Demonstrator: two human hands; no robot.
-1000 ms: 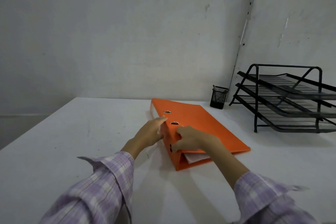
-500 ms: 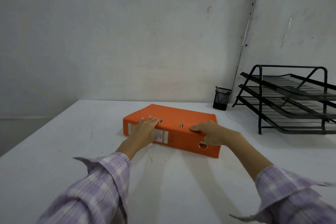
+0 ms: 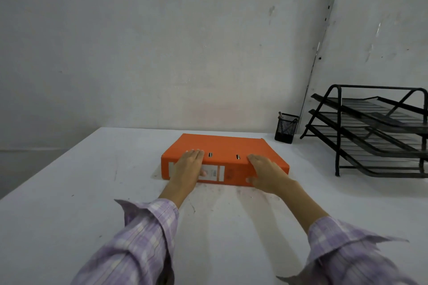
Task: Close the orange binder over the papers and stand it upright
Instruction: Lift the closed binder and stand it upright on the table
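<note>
My left hand (image 3: 188, 167) is lying flat and open across the spine of the orange binder (image 3: 228, 148), which is sitting closed mid-table (image 3: 69, 192); my right hand (image 3: 266, 172) is cupping its corner. 1 step left: standing it upright.

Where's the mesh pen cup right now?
In the head view the mesh pen cup stands far right on the white table, against the wall, between the orange binder and the black tray rack.
</note>
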